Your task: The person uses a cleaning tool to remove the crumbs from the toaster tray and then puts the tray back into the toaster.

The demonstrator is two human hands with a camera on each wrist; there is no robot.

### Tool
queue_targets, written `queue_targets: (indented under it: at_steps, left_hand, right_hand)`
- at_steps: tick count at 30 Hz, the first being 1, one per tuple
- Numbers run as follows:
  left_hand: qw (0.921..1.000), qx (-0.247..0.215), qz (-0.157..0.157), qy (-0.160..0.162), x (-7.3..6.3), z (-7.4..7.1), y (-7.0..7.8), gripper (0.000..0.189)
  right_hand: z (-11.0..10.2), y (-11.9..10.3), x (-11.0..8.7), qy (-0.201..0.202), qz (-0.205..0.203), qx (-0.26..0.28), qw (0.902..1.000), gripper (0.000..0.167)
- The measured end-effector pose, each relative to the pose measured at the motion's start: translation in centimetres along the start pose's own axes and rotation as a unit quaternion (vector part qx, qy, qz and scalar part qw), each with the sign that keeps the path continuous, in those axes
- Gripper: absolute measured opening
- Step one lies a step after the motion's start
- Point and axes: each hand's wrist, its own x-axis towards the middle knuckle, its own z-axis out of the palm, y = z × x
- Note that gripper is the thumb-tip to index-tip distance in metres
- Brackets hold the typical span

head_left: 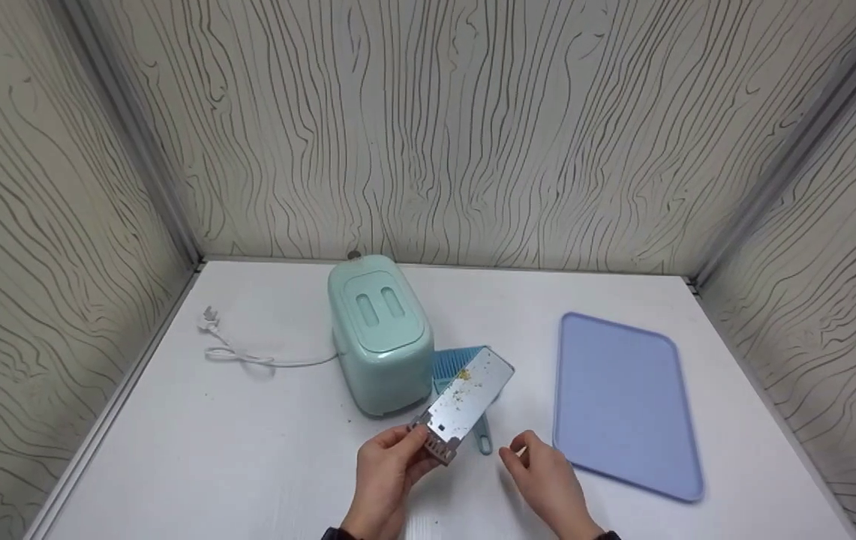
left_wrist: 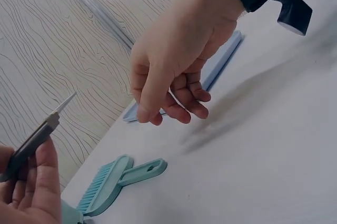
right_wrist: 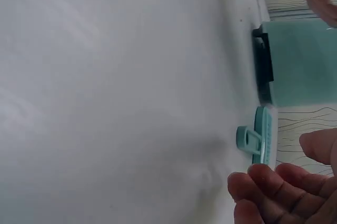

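My left hand (head_left: 386, 472) grips the near end of a metal toaster crumb tray (head_left: 473, 394), thumb on top. Yellow and brown crumbs dot the tray's shiny surface. In the left wrist view, the crumb tray (left_wrist: 31, 142) appears edge-on above the fingers. My right hand (head_left: 545, 480) hovers to the right of it with loosely bent fingers and nothing in them; the right wrist view shows the same hand (right_wrist: 289, 195) at lower right. Beneath the crumb tray lies a mint-green brush (head_left: 458, 364), partly hidden by it, with its handle toward me.
A mint-green toaster (head_left: 386, 367) with a lid stands left of the brush. Its white cord (head_left: 300, 364) and plug (head_left: 208, 321) lie to the left. A lavender tray (head_left: 626, 405) lies flat on the right side of the white table (head_left: 247, 457). Patterned panels (head_left: 428, 135) enclose the table.
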Motion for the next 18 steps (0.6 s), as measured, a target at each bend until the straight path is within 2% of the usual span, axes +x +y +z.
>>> queue_targets:
  at_steps: [5,13,18]
  left_hand:
    - [1.0000,-0.006,0.002,0.001,0.0,0.0,0.0,0.034]
    - [0.9999,-0.009,0.010,-0.007,-0.1,0.1,0.0,0.031]
    - [0.9999,-0.010,0.008,-0.009,-0.1,0.0,0.1,0.030]
  right_hand:
    - [1.5,0.1,1.4,0.016,-0.022,-0.069,0.9972,0.025]
    - [3.8,-0.4,2.6,0.054,-0.077,-0.131,0.9869,0.041]
    - [4.6,-0.3,2.8,0.085,-0.120,-0.155,0.9769,0.035]
